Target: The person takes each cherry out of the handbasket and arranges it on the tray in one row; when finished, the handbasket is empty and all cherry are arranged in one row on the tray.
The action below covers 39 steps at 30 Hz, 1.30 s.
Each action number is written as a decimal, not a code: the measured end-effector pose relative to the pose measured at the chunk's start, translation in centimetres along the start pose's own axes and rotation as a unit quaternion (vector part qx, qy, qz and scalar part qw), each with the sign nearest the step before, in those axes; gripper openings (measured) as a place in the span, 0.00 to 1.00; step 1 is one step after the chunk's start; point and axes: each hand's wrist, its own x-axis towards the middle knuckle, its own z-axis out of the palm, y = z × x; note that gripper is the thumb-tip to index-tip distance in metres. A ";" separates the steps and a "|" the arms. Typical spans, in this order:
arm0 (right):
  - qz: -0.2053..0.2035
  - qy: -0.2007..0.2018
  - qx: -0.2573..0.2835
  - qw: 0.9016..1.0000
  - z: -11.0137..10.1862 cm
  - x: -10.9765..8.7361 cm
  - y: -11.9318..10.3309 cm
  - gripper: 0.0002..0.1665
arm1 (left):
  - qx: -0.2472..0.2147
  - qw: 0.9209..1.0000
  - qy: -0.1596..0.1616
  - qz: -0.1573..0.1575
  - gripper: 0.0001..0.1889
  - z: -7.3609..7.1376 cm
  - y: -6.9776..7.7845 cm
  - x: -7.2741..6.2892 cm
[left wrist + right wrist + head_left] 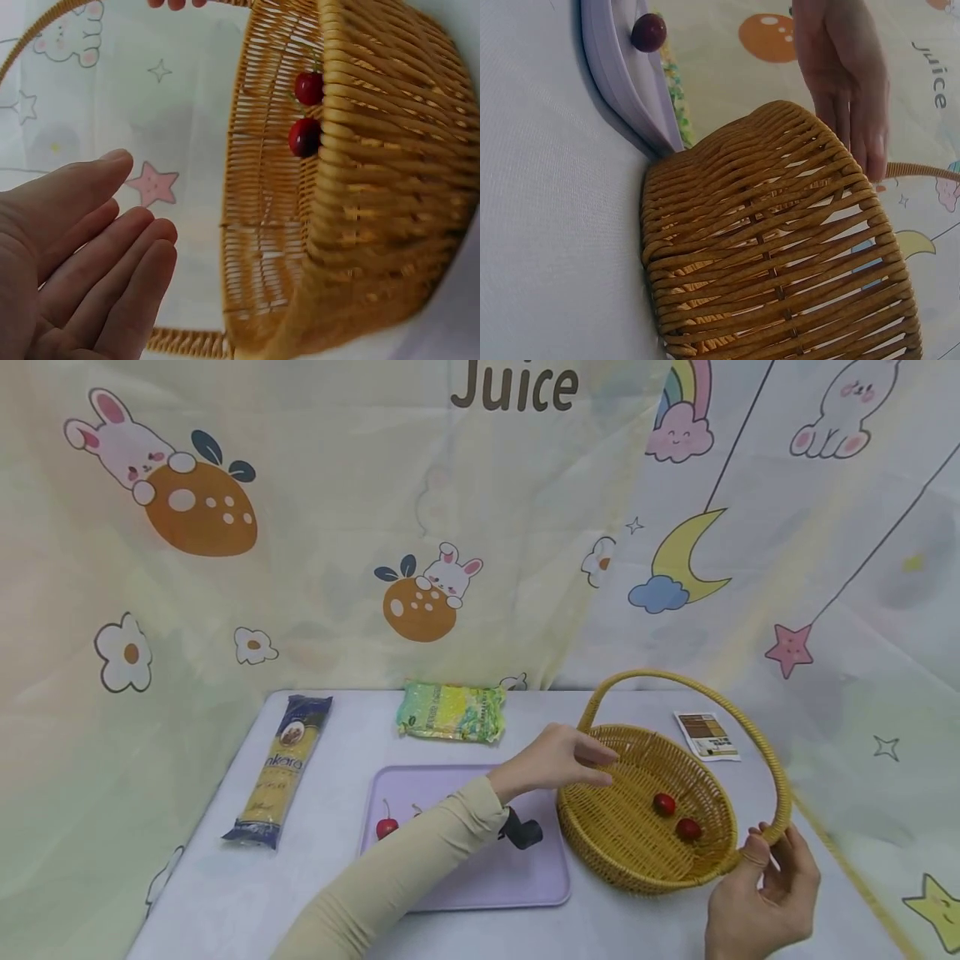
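A wicker basket (pixel 637 868) with a tall hooped handle stands on the right of the table. Two dark red cherries (pixel 664 805) (pixel 306 137) lie inside it. My left hand (pixel 558 760) hovers over the basket's left rim, fingers loosely extended and nothing between them. At the basket's near right side, my right hand (pixel 765 889) grips the base of the handle between thumb and fingers. Left of the basket, a lilac tray (pixel 525 885) bears a red cherry (pixel 386 827). My left forearm crosses the tray and hides part of it; a stem pokes out behind the sleeve.
A pasta packet (pixel 277 777) lies on the table's left. Behind the tray is a green and yellow packet (pixel 452 712). A small brown and white sachet (pixel 707 736) sits behind the basket. Printed cloth (pixel 322 610) hangs around the table's back and sides.
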 end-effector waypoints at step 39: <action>0.004 0.018 0.027 0.999 0.3 0.0 0.2 0.22 | -0.093 0.993 0.003 -0.078 0.13 10.8 -1.7 10.9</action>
